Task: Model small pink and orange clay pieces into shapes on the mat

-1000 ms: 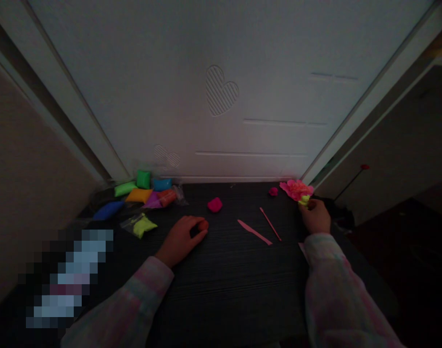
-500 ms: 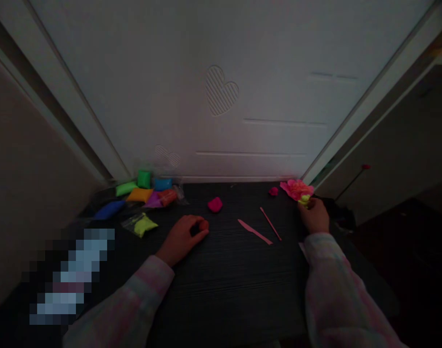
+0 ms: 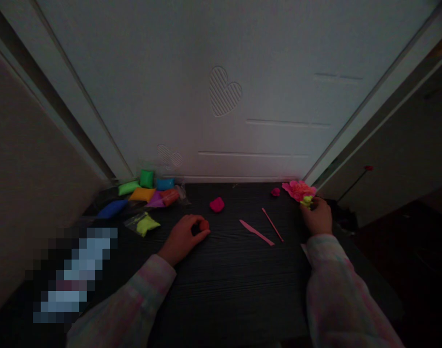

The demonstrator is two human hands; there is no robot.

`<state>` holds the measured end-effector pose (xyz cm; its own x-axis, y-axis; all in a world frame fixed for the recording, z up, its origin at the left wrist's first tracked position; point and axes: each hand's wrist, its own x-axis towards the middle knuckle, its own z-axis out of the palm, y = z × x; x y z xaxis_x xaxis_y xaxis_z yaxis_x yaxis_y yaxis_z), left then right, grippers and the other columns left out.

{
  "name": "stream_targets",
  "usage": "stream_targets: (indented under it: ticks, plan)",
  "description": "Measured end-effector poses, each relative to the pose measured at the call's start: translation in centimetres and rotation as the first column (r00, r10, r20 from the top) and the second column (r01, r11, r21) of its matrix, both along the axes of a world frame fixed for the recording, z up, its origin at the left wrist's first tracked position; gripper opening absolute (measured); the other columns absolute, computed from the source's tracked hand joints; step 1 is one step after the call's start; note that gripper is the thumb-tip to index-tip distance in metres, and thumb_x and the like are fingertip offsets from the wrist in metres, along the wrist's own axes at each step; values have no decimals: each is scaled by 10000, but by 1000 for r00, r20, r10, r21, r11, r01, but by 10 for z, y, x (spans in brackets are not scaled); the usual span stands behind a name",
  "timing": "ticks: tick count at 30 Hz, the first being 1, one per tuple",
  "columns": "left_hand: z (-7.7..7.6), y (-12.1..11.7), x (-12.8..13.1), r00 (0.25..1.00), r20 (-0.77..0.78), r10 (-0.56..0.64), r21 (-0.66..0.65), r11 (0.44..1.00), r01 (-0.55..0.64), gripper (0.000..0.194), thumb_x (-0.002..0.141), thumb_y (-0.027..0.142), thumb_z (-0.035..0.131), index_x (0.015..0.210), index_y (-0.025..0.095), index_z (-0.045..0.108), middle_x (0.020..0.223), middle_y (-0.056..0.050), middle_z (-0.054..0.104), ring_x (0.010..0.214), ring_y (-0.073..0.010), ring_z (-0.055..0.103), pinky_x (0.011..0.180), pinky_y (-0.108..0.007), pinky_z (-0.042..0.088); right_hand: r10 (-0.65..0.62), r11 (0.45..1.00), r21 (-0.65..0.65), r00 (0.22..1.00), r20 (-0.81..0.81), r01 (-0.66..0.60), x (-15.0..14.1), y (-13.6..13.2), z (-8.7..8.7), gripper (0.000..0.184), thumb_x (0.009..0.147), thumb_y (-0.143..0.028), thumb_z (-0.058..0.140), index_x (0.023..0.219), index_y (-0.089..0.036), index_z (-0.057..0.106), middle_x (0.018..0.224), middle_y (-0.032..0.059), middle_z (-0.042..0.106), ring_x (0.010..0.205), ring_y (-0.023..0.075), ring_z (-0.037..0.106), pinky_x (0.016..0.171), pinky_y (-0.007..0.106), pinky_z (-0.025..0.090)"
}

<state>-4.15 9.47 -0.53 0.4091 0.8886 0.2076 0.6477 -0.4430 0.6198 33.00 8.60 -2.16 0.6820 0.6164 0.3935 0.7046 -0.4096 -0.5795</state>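
My left hand [image 3: 181, 238] rests on the dark table, thumb and fingers curled around a small orange-red clay ball [image 3: 204, 225]. On the right, my right hand [image 3: 317, 216] pinches a small yellow-green clay piece [image 3: 307, 200], whose exact shape is too small to tell. It is just in front of a pink artificial flower [image 3: 298, 189]. A magenta clay lump [image 3: 217, 205] lies beyond my left hand, and a smaller magenta piece [image 3: 275, 192] sits left of the flower. Between my hands lie a pink plastic knife [image 3: 256, 232] and a thin pink modelling stick [image 3: 272, 224].
Bagged clay in several colours, including an orange pack [image 3: 142, 195] and a blue one [image 3: 112, 209], lies at the back left. Nearer is an opened bag of yellow-green clay [image 3: 146, 224]. A white panel [image 3: 221, 130] with embossed hearts borders the table's [image 3: 224, 290] far edge.
The view has shifted slightly. My right hand has turned a little, showing more of the yellow-green clay piece. My left hand keeps its hold on the orange-red ball.
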Motion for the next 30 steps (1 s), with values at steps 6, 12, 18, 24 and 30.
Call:
stream_targets:
  ticks: [6, 12, 18, 24, 30]
  plan:
    - [3, 0, 0, 996, 37, 78, -96, 993, -74, 256, 675, 382, 536, 829, 178, 553, 771, -15, 589, 693, -150, 543, 632, -277, 419, -38, 989, 146, 996, 78, 26, -9, -2, 10, 480, 646, -324, 483, 1065, -95, 436, 1055, 160, 457, 1062, 290, 366, 878, 427, 278]
    - [4, 1, 2, 979, 135, 151, -160, 979, -129, 269, 654, 344, 566, 827, 145, 515, 757, -20, 574, 703, -147, 543, 656, -283, 430, -33, 950, 311, 976, 214, -37, -16, -4, 17, 453, 659, -287, 479, 1056, -69, 456, 1095, 171, 428, 1082, 263, 354, 906, 395, 273]
    - [4, 2, 3, 974, 205, 95, -86, 993, -79, 324, 668, 322, 562, 947, 160, 546, 893, -48, 544, 827, -156, 521, 757, -303, 408, 25, 899, 407, 948, 316, -160, -46, -6, 29, 355, 696, -282, 448, 994, -96, 500, 1091, 166, 423, 1075, 236, 375, 878, 392, 318]
    - [-3, 4, 1, 944, 300, 138, -190, 978, -83, 314, 667, 385, 548, 883, 157, 558, 819, -36, 588, 746, -158, 542, 704, -294, 421, 245, 812, 416, 885, 395, -410, -95, -10, 37, 251, 718, -247, 441, 940, -150, 509, 1080, 127, 455, 1078, 230, 387, 885, 421, 316]
    - [-5, 5, 0, 910, 375, 178, -238, 967, -91, 272, 640, 403, 551, 750, 156, 576, 636, 11, 553, 607, -126, 503, 583, -244, 389, 605, 676, 339, 755, 252, -655, -154, -21, 37, 229, 741, -237, 423, 954, -198, 498, 1052, 99, 455, 1030, 226, 427, 857, 448, 351]
